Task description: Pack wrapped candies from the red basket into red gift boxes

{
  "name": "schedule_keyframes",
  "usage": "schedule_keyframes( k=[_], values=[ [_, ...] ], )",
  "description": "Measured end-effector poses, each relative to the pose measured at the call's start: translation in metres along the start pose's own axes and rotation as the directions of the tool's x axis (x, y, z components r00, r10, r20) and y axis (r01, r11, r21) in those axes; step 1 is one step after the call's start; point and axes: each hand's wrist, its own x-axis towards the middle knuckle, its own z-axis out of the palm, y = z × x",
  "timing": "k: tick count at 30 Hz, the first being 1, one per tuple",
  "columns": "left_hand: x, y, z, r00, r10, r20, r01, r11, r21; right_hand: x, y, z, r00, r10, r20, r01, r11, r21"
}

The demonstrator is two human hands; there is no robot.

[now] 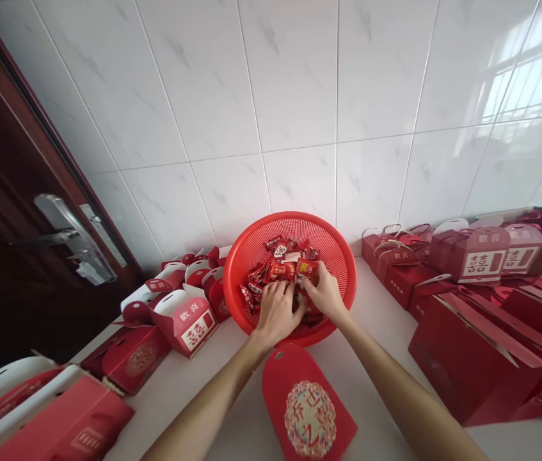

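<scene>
A red plastic basket [236,282] holds a heap of small wrapped candies [256,275], most of them in red wrappers. Both my hands are inside it. My right hand [326,294] pinches a red candy packet [306,270] at the right of the heap. Bent down into the candies, my left hand [276,312] has its fingers together and its thumb to the right; the fingertips are partly hidden, so what they hold does not show. In front of the basket, between my forearms, stands a red gift box [275,397] with a rounded top and a round floral emblem.
Several red gift boxes [191,323] line the left side of the white table [381,349]. More boxes [486,253] and tall red boxes [477,358] crowd the right. Behind is a tiled wall [299,96]; a dark door [6,192] with a metal handle is at left.
</scene>
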Motion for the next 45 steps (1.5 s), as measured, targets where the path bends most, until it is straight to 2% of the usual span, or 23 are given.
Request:
schedule_keyframes(
  k=[2,4,8,12,15,22,26,30,35,40,45],
  values=[
    [0.001,-0.005,0.009,0.997,0.026,-0.076,-0.025,1.000,0.010,0.000,0.005,0.004,0.999,-0.024,-0.039,0.026,0.999,0.048],
    [0.007,-0.012,0.016,0.993,0.051,-0.107,-0.051,0.999,0.002,0.002,0.012,0.008,0.997,-0.042,-0.068,0.048,0.994,0.098],
    [0.024,-0.020,0.026,0.997,0.032,-0.073,-0.037,0.997,-0.075,0.009,0.023,0.013,0.992,-0.055,-0.116,0.076,0.981,0.179],
    [0.035,-0.020,0.029,0.999,-0.008,-0.048,0.003,0.994,-0.112,0.010,0.021,0.011,0.991,-0.005,-0.131,0.040,0.963,0.267],
    [0.037,-0.019,0.028,0.999,-0.032,-0.034,0.026,0.988,-0.150,0.010,0.013,0.006,0.987,0.048,-0.151,0.007,0.940,0.340],
    [0.038,-0.030,0.022,0.991,-0.123,-0.043,0.106,0.951,-0.289,0.010,-0.004,-0.004,0.978,0.094,-0.185,0.028,0.823,0.567],
    [0.033,-0.037,0.011,0.983,-0.161,-0.082,0.121,0.924,-0.362,0.008,-0.011,-0.010,0.970,0.166,-0.179,-0.015,0.772,0.636],
    [0.026,-0.039,-0.002,0.966,-0.228,-0.126,0.145,0.872,-0.468,0.008,-0.016,-0.014,0.958,0.204,-0.199,-0.026,0.757,0.653],
    [0.026,-0.038,-0.010,0.954,-0.294,0.052,0.284,0.839,-0.464,0.010,-0.016,-0.014,0.963,0.213,-0.165,-0.061,0.769,0.637],
    [0.030,-0.037,-0.011,0.950,-0.249,0.190,0.306,0.869,-0.390,0.010,-0.015,-0.016,0.964,0.226,-0.140,-0.100,0.797,0.596],
    [0.033,-0.027,-0.012,0.920,-0.243,0.308,0.340,0.886,-0.316,0.016,-0.007,-0.018,0.947,0.306,-0.100,-0.186,0.774,0.606]
  ],
)
